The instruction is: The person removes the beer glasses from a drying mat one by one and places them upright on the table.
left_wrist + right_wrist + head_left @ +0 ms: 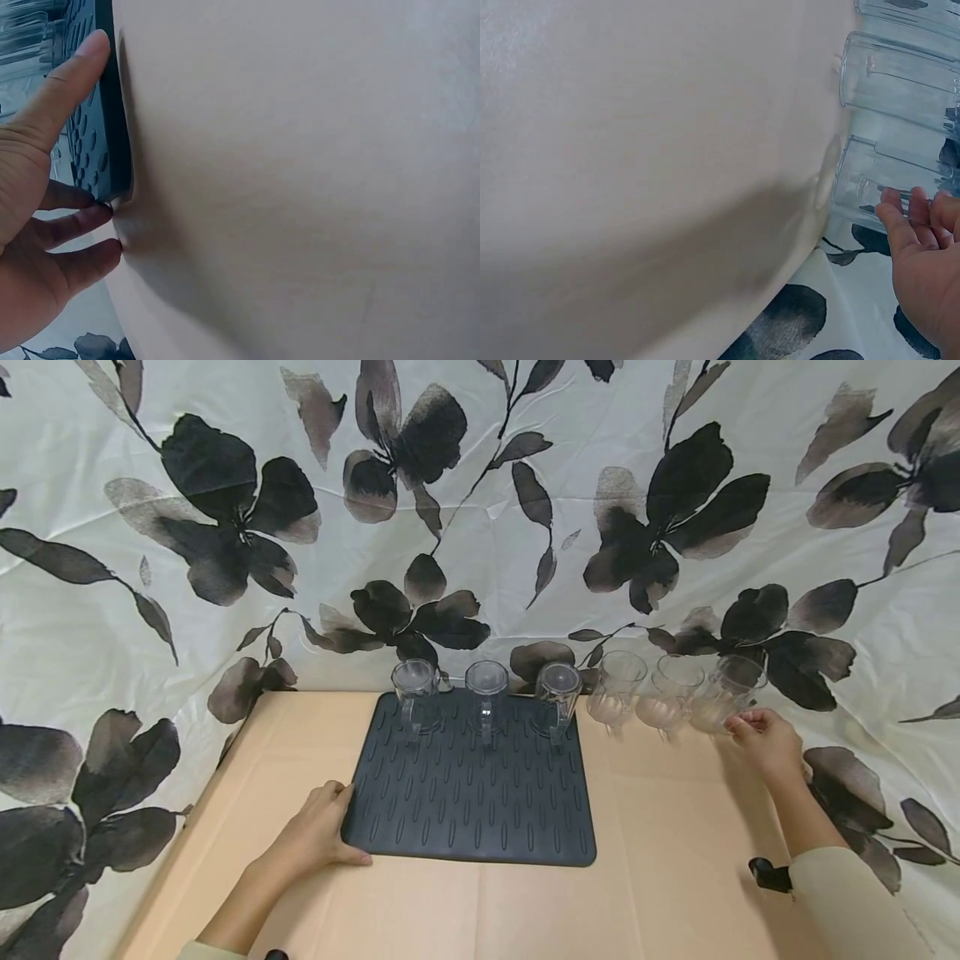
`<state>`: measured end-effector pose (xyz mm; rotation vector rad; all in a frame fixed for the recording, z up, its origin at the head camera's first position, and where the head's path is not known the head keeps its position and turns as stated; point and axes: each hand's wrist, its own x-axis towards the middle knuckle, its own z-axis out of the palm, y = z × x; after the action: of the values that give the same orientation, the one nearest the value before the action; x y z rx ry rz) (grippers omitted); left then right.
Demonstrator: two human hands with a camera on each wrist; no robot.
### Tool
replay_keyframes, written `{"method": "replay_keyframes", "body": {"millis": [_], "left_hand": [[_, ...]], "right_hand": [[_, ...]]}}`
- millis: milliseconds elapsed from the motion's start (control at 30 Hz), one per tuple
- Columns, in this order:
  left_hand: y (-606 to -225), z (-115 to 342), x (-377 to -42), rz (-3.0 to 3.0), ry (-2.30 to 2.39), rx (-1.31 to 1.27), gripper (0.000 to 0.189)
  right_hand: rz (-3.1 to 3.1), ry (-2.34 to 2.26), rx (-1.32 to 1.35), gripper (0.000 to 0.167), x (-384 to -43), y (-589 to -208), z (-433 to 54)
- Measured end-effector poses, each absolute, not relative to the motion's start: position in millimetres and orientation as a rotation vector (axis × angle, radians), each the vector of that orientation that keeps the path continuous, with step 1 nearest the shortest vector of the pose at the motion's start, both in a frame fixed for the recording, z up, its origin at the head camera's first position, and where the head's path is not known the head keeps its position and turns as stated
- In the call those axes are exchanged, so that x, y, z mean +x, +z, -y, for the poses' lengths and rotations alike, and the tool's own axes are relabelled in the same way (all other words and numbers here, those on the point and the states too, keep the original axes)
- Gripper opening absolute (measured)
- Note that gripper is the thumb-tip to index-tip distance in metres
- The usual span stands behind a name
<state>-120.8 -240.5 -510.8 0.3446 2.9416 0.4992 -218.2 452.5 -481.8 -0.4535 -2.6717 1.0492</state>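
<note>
In the head view a dark ribbed mat (480, 802) lies on the table, with three clear glass mugs along its far edge: a left mug (417, 697), a middle mug (487, 697) and a right mug (557, 700). My left hand (318, 827) touches the mat's near left corner, thumb along the front edge and fingers at the side. Right of the mat stand three more clear glasses (617, 689). At the rightmost glass (885, 180), my right hand (768, 739) has its fingertips against the side. Part of that contact is hidden.
A pale tan covering lies over the tabletop (675, 860). White cloth (480, 527) with dark flowers hangs behind the table and shows along both its sides. The right-hand glasses stand close together near the back edge.
</note>
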Motion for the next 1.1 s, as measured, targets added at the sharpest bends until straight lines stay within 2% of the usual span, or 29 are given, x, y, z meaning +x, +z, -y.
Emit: {"method": "replay_keyframes", "body": {"millis": [367,1100], "left_hand": [[-513.5,241.0,-124.1,-2.876,0.669,0.276,0.127],[-511.4,239.7,-127.4,-2.802,0.703,0.215,0.128]], "right_hand": [[2.673,1.03,-0.471,0.037,-217.8,-490.8,-451.4],[2.671,1.141,-0.425,0.05,-215.7,-496.3,-451.4]]}}
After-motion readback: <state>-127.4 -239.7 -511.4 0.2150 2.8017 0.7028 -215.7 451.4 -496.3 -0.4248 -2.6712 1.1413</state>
